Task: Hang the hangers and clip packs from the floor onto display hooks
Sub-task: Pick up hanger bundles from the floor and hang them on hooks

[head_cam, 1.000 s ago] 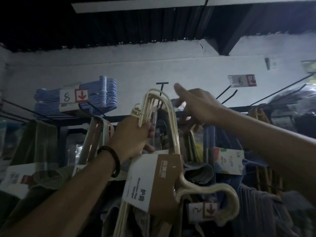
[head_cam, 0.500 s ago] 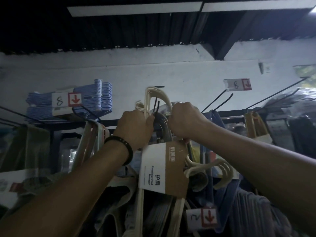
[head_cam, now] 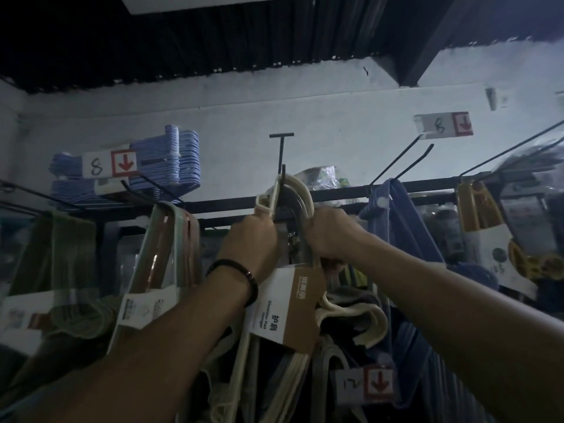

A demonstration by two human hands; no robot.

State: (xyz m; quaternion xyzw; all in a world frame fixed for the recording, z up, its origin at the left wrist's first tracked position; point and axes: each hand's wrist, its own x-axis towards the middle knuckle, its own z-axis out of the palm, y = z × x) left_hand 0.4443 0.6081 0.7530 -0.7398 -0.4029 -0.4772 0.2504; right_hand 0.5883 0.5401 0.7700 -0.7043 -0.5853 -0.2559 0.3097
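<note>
pack [head_cam: 282, 309] now lifted onto hook [head_cam: 283, 175]; 2 hands grip it.

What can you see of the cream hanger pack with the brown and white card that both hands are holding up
The cream hanger pack is a bundle of plastic-looking hangers banded by a brown and white card sleeve with printed text. Its curved hook tops loop at the upturned tip of a black display hook. The left hand grips the tops from the left, the right hand from the right. Pale arms hang below.
</note>
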